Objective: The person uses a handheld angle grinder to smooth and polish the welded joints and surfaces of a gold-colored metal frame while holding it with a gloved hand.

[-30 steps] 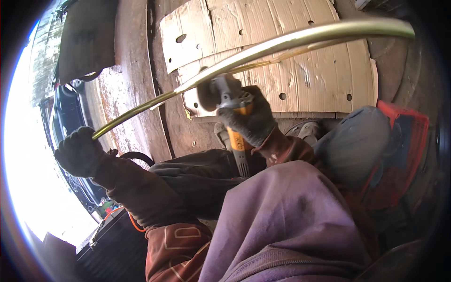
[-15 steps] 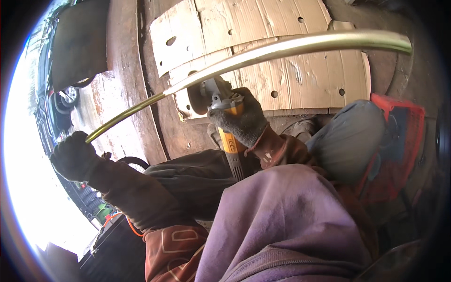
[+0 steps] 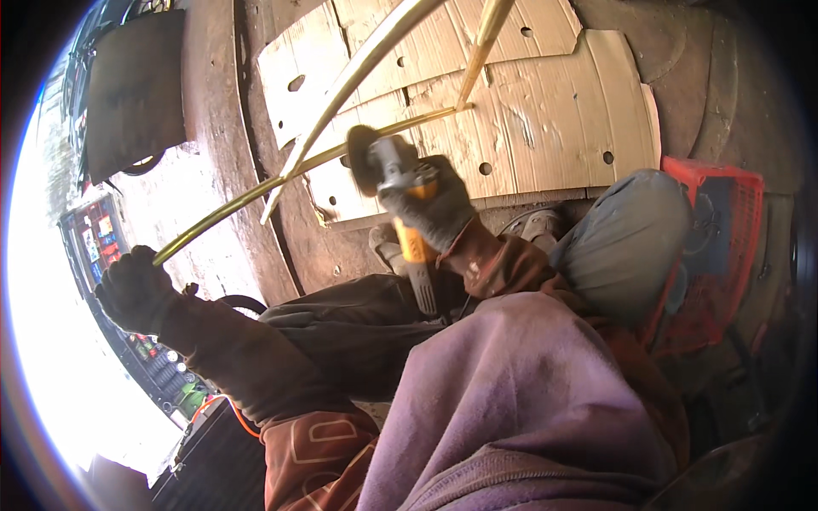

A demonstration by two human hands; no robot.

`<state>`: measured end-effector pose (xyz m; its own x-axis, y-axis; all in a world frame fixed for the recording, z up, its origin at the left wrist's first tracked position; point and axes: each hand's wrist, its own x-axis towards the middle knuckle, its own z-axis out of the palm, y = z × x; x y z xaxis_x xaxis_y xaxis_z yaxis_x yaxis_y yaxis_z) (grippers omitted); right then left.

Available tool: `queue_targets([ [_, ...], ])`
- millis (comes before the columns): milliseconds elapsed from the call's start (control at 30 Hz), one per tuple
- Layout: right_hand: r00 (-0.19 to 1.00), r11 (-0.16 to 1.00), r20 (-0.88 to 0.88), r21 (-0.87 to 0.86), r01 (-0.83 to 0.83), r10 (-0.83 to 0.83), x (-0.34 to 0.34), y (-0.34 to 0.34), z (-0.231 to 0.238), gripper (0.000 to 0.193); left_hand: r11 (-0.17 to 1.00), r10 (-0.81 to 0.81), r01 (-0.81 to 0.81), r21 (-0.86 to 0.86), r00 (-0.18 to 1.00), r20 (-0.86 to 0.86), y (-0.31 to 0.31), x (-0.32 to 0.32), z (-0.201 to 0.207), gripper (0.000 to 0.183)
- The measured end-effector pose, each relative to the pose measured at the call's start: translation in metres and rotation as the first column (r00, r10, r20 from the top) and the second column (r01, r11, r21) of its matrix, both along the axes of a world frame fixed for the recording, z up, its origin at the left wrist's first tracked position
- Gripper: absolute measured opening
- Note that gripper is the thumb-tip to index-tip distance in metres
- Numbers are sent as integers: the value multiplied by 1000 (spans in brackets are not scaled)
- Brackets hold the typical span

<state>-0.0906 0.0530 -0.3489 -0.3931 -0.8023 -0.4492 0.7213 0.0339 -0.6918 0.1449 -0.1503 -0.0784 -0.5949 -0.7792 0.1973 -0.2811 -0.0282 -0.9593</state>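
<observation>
My gloved left hand [image 3: 138, 289] is closed round the near end of a shiny brass-coloured metal frame [image 3: 217, 215] of long bars. One bar runs from that hand to the far right, another crosses it, and a third rises from its far end. In my gloved right hand [image 3: 436, 204] is a yellow and grey angle grinder [image 3: 413, 247], its body pointing down towards my lap. The grinder's dark round disc [image 3: 364, 160] stands at the middle of the long bar, overlapping it in view. Whether disc and bar touch, I cannot tell.
Flattened cardboard [image 3: 545, 128] with punched holes lies on the brown floor [image 3: 328, 251] beyond my feet. A red plastic crate [image 3: 724, 247] stands right of my bent knee. A dark panel [image 3: 136, 94] is at far left, and an orange cable [image 3: 243, 419] runs at lower left.
The brass-coloured frame has turned in my left hand, so several bars show instead of one long curve. My right hand keeps the grinder in nearly the same place.
</observation>
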Motion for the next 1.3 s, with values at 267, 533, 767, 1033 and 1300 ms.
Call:
queue_targets([
  [267, 992, 995, 127, 104, 8, -21, -25, -1, -21, 36, 993, -118, 119, 22, 992, -49, -11, 21, -9, 13],
  [533, 994, 993, 109, 116, -16, 4, -28, -2, -25, 36, 991, -111, 116, 69, 991, -75, -9, 20, -9, 12],
  [767, 991, 996, 112, 37, -77, 73, -8, -6, 14, 54, 969, -230, 237, 64, 968, -105, -16, 29, -10, 10],
  [1033, 994, 985, 66, 157, 76, -87, -23, 1, -61, 33, 980, -162, 170, 106, 984, -79, -8, 18, -3, 9],
  [1300, 997, 990, -56, -127, -53, 47, 23, -8, 16, 52, 920, -281, 321, 223, 940, -192, -19, 36, -4, 18],
])
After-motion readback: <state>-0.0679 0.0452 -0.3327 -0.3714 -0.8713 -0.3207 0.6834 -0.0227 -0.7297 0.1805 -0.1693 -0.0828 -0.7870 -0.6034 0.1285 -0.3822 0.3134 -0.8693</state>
